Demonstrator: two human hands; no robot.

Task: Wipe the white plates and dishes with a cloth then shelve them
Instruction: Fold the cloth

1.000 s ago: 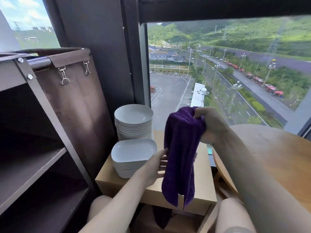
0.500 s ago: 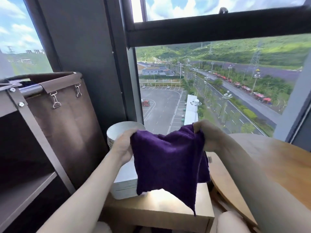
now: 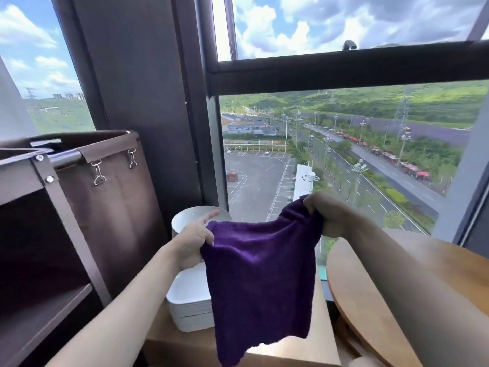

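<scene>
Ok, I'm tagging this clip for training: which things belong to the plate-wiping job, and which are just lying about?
Job: purple cloth, gripped by left hand and right hand; round white plates; rectangular white dishes; shelf unit.
Lying about: brown fabric bin; round wooden table.

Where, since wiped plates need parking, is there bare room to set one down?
The round wooden table at right shows a bare top. The cart shelf at left looks bare too. The low stand is crowded: round plates and rectangular dishes, the purple cloth hiding the rest.
</scene>
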